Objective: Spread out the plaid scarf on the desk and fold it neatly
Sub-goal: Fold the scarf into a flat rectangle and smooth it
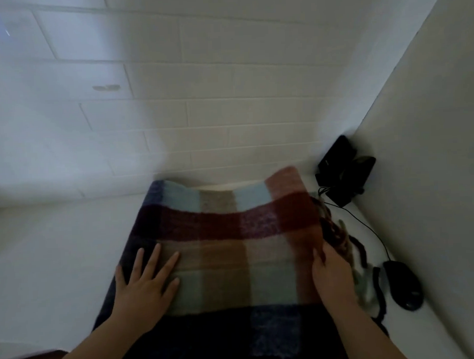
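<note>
Left hand [145,286] presses flat, fingers straight, on plaid scarf [222,250]; right hand [333,274] grip unclear at its edge.

Head view, steeply down, close over desk [57,255]

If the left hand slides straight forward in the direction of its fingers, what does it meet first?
Only more of the plaid scarf: the left hand lies flat on it, fingers pointing up-right across the cloth. Beyond the scarf's far edge probably comes the tiled wall.

wall [200,113]: white, brick-patterned | side panel [432,143]: plain white — right | light: dim, bluish — left
</note>
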Demonstrator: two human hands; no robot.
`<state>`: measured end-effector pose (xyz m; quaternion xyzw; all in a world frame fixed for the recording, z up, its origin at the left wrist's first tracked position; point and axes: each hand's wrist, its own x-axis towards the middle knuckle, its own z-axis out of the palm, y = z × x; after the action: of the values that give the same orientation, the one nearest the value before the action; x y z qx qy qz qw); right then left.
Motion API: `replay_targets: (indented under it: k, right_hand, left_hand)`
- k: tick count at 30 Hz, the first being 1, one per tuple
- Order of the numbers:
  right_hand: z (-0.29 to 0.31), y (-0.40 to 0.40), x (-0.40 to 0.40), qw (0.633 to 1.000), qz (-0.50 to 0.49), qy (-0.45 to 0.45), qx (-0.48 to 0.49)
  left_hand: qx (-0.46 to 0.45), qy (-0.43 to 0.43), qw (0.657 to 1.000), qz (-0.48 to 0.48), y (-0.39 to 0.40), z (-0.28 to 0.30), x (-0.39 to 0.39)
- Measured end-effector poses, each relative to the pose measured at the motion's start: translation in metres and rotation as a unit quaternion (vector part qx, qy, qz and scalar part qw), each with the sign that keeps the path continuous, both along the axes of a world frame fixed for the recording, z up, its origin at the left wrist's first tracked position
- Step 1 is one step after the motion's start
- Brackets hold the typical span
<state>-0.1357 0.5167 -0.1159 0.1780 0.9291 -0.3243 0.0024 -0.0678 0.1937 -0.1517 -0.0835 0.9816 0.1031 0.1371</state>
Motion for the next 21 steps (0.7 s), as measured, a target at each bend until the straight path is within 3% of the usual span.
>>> replay_targets:
  k: [2,4,9,12,15,19,21]
  right_hand:
    - [-0.02,0.013,0.007,0.992,-0.014,-0.123,0.008]
    - [-0.028,0.018,0.01,0.985,-0.013,-0.173,-0.006]
    - [0.004,0.027,0.003,0.999,-0.03,0.002,-0.035]
    - [-0.001,0.047,0.011,0.996,-0.058,-0.071,0.01]
    - [-0.02,0.056,0.021,0.976,-0.087,-0.198,-0.005]
    - [-0.019,0.061,0.02,0.969,-0.144,-0.183,-0.088]
    - [-0.017,0.06,0.021,0.959,-0.174,-0.171,-0.144]
  left_hand:
    - [-0.023,-0.013,1.0,-0.018,0.005,-0.012,0.003]
    - [-0.025,-0.022,0.999,-0.022,0.004,-0.02,0.004]
    - [-0.042,0.005,0.999,-0.014,0.006,-0.012,0.001]
    - [0.052,0.033,0.992,0.112,0.006,-0.003,-0.007]
    - [0.224,0.059,0.933,0.274,0.002,0.011,-0.022]
    - [0.452,-0.08,0.792,0.402,-0.007,0.019,-0.035]
    - [0.487,-0.082,0.773,0.399,-0.007,0.021,-0.035]
